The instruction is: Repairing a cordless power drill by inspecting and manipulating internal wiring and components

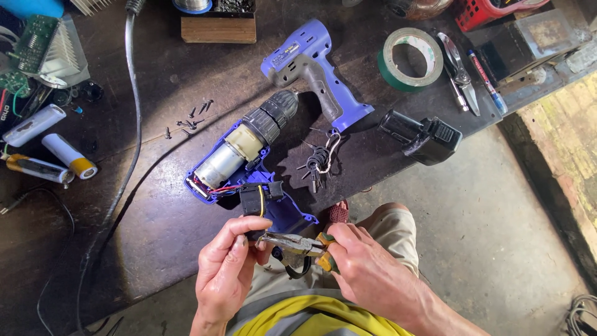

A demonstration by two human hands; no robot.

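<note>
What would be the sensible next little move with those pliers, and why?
Probably a gentle squeeze and pull. The right hand holds the pliers with their tip at the black switch block, which the left hand steadies. Thin wires tie that block to the opened drill half, so a hard tug might tear them.

Both hands meet low in the head view, just above the lap; the left hand point(225, 270) rises from the lower edge, fingers curled and thumb point(244, 225) pressed forward in a pinch. The right hand point(367, 267) enters from the lower right — knuckles up, fingers closed in a grip; forearm angled toward the corner.
</note>
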